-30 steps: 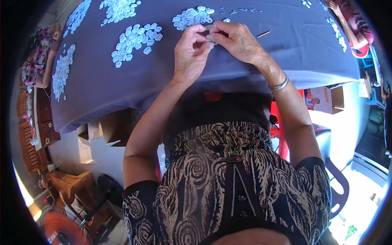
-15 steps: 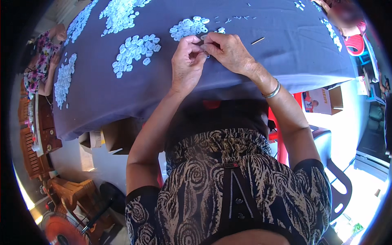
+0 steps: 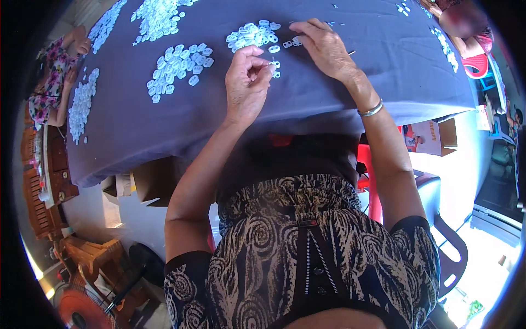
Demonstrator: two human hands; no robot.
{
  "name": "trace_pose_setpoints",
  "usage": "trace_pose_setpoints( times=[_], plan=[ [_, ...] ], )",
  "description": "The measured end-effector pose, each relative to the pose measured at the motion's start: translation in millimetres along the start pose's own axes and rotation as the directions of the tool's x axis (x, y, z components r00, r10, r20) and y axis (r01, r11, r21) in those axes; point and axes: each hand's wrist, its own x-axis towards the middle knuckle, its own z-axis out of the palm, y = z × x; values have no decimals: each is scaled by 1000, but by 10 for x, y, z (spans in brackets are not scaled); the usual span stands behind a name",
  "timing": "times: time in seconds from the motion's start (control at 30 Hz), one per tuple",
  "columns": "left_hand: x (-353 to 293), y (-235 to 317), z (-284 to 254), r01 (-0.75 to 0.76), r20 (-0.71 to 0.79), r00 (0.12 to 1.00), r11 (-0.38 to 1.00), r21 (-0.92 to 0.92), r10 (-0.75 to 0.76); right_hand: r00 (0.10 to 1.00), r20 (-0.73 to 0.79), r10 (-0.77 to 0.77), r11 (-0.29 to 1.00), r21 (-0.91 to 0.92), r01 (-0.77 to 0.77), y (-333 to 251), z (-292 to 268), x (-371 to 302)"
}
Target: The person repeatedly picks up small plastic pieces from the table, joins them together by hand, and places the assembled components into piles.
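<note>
My left hand [image 3: 249,77] is over the near part of the table, thumb and forefinger pinched on a small white plastic piece [image 3: 275,65]. A thin pin-like bit stands up by the fingertips. Just below the pinch another small white piece with a hole [image 3: 276,74] shows; whether it is joined to the held one I cannot tell. My right hand [image 3: 327,50] reaches farther out to the right, fingers stretched forward over the place of the small thin pins [image 3: 331,23]. Its fingertips are partly hidden. Near it lie a few white pieces [image 3: 287,44].
Piles of white oval pieces [image 3: 252,35] [image 3: 178,68] [image 3: 82,104] lie on the grey tablecloth [image 3: 383,60]. A thin rod [image 3: 352,52] pokes out beside my right wrist. Other people sit at the left [image 3: 57,93] and right ends. An orange fan [image 3: 82,308] stands at lower left.
My hands have parted. The right hand has moved away up and to the right toward the thin pins, while the left keeps its pinch, the white pieces now showing beside it.
</note>
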Motion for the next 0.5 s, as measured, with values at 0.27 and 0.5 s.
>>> trace_pose_setpoints(
  times=[0.27,0.5],
  plan=[
    [4,-10,-4,-24,-6,1000,1000,-9,23,983,133,-126,992,21,124,-220,62,-50],
    [-5,-35,-9,-13,-22,1000,996,-92,11,987,159,4,969,244,-43,-239,-133,-29]
  ],
)
